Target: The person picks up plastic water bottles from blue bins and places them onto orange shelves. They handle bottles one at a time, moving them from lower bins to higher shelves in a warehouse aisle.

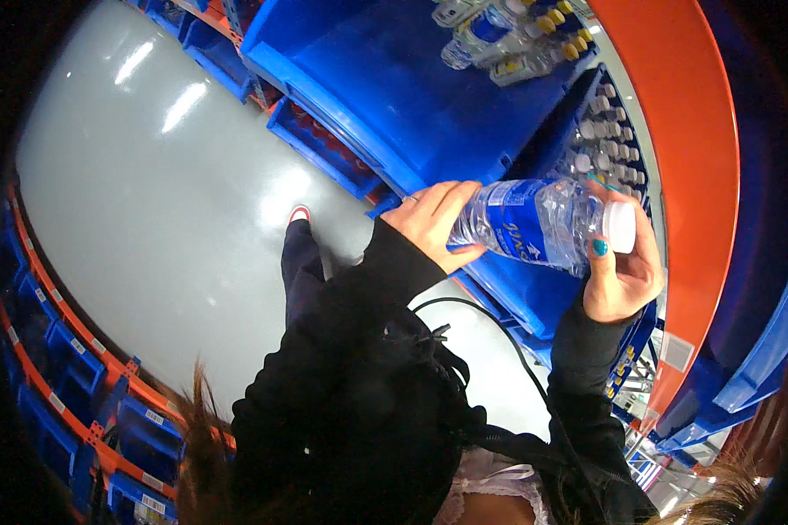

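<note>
Between my two hands lies a clear plastic bottle with a blue label and a white cap, tilted nearly on its side. My left hand grips it round the base. At the cap end, my right hand holds the neck and shoulder, thumb on the near side. Just beyond and below the bottle is a large blue plastic bin. Several bottles with yellow or pale caps lie at its far end. The bottle in my hands hides part of the bin's front.
An orange shelf beam curves along the right. Beside the large bin stand many white-capped bottles. Racks with blue bins line the lower left, past a shiny grey floor. A black cable hangs near my right sleeve.
</note>
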Motion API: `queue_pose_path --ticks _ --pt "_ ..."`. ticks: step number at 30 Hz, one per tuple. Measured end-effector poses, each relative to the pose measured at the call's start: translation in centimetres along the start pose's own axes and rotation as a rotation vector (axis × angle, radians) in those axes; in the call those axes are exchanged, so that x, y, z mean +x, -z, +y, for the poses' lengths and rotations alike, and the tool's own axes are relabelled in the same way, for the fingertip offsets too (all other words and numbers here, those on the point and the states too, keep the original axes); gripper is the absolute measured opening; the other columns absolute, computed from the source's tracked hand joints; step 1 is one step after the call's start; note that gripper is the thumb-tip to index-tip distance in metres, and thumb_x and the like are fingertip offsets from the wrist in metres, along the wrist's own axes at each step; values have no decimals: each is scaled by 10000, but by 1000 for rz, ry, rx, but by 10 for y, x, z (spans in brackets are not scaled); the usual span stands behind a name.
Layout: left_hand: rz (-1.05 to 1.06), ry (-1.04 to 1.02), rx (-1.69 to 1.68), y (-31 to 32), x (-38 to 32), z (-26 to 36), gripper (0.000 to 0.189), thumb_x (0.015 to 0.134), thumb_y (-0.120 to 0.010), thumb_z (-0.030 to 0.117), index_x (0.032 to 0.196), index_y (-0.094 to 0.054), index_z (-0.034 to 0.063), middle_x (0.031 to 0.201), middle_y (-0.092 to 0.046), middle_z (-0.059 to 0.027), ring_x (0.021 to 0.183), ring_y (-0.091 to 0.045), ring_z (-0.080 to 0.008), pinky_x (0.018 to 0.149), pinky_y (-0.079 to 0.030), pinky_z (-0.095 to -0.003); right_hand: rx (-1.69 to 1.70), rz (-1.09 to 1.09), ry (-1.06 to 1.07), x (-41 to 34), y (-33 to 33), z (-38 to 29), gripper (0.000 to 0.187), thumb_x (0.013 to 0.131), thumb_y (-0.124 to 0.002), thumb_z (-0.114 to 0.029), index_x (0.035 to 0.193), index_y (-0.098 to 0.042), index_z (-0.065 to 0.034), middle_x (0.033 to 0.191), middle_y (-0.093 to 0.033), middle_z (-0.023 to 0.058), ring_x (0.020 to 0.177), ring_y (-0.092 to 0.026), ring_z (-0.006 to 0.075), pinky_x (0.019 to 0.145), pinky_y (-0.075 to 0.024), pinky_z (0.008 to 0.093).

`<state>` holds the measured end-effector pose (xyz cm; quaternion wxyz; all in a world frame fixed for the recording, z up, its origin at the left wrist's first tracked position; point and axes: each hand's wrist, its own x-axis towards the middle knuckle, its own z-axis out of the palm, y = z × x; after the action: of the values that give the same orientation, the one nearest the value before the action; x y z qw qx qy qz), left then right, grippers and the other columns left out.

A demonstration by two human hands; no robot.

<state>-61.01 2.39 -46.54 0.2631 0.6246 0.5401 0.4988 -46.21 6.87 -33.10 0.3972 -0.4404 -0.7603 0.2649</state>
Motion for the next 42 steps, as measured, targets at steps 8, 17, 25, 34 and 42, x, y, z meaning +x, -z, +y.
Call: queue_pose_path --ticks 8,17,25,34,42 --pt "-73 -36 -37 -78 -43 58 645 597 -736 257 1142 -447 69 1042 -526 -110 875 -578 -272 728 -487 -348 -50 50 -33 -71 85 13 458 653 -703 -68 1052 -526 69 988 -588 209 938 -575 252 842 -428 321" --pt "-81 -52 -11 -174 -45 66 620 581 -728 227 1115 -473 41 1029 -564 -153 929 -548 -320 789 -448 -383 -5 121 -212 -106 139 69 389 715 -641 25 1078 -507 63 1027 -580 176 906 -576 184 785 -472 284" --pt "-210 79 219 -256 -31 34 689 603 -708 350 1152 -444 28 980 -577 -206 872 -586 -331 778 -467 -401 -303 149 -198 -109 152 160 388 707 -692 -200 1037 -578 -28 928 -629 106 848 -602 143 675 -489 245" --pt "-247 466 235 -324 -4 -5 751 654 -691 300 1267 -321 71 1068 -537 -230 939 -559 -363 807 -462 -424 -52 59 -168 -91 133 253 392 738 -678 -163 1077 -540 -22 1044 -578 133 966 -559 208 814 -467 318" --pt "-155 555 52 -359 23 -24 871 637 -699 262 1328 -202 78 1302 -327 -206 1201 -335 -330 997 -300 -383 -193 -11 -69 -70 123 323 363 746 -665 -142 1071 -535 -45 999 -590 87 932 -564 189 791 -462 299"
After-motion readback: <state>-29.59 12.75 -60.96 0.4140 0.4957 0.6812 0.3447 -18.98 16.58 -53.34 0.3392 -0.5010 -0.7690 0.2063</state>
